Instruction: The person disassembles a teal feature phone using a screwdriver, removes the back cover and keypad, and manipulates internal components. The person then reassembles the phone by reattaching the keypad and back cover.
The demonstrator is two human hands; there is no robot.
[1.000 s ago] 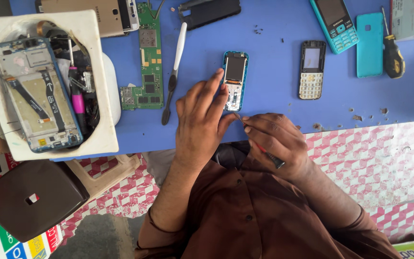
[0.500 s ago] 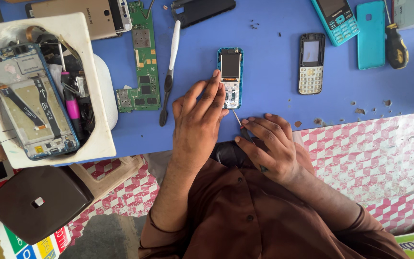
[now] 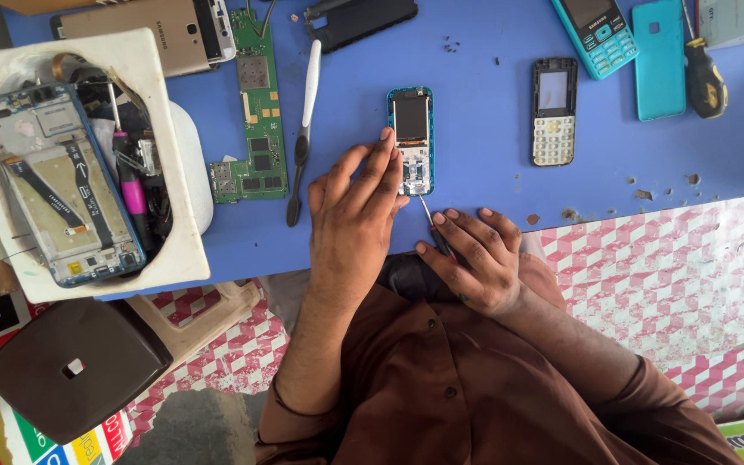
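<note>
My left hand [image 3: 356,215] lies flat on the blue table [image 3: 492,129], fingers stretched out and unclenched, the fingertips [image 3: 387,136] pressing on the left edge of the opened keypad phone [image 3: 412,140]. That phone, teal-rimmed, with its small dark screen and bare circuit board showing, lies face up near the middle of the table. My right hand [image 3: 474,258] is just below and right of the phone, its fingers pinched together around a thin screwdriver [image 3: 430,222], whose metal tip touches the phone's lower end. The two hands sit close together but do not touch each other.

Left of the phone lies a white-handled brush [image 3: 303,120], and beyond that a green circuit board [image 3: 256,112]. Farther left, a white tray [image 3: 161,95] holds a stripped smartphone frame [image 3: 58,185] and a pink-handled tool [image 3: 131,185]. Right of the phone lies a keypad faceplate with pale keys [image 3: 554,112], well apart from it. Beyond that, near the table's upper right, are a teal keypad phone [image 3: 596,30], a teal back cover [image 3: 659,56] and a yellow-and-black screwdriver [image 3: 703,73]. Above the opened phone lies a black cover [image 3: 363,19]; up and to the left of it, beyond the green board, is a gold smartphone [image 3: 144,34]. Down and left of the phone, off the table, stands a brown plastic stool [image 3: 75,366].
</note>
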